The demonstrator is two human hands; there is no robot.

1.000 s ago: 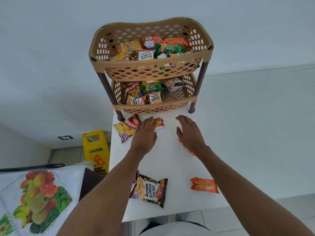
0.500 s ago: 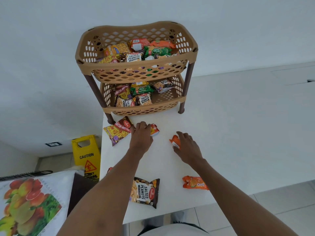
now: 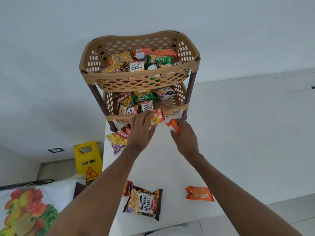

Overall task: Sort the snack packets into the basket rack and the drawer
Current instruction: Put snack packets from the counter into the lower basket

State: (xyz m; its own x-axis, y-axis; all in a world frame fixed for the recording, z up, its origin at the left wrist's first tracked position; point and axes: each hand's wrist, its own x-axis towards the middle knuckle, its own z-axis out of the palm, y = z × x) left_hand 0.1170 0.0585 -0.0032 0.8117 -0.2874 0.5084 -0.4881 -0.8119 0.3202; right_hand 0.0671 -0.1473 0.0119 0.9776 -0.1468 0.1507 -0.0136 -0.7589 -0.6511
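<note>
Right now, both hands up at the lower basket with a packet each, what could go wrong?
1. The left hand pinches its small orange-and-white packet only at the fingertips, at the lower basket's front rim; it may slip and land on the table.
2. The right hand's orange packet looks crumpled in a loose grip.
3. The left forearm passes close over the Khatta Meetha packet at the table's left edge; a brush could push it off.

- "SALTED PEANUTS" on the dark packet (image 3: 142, 203) on the tabletop near my left arm.
- "SALTED PEANUTS" on a white-labelled packet (image 3: 136, 66) in the top basket, and on two packets (image 3: 147, 106) in the lower basket.
- "CAUTION" on the yellow floor sign (image 3: 88, 160).
- "KHATTA MEETHA", partly hidden, on the yellow-and-red packet (image 3: 119, 138) beside my left hand.
</note>
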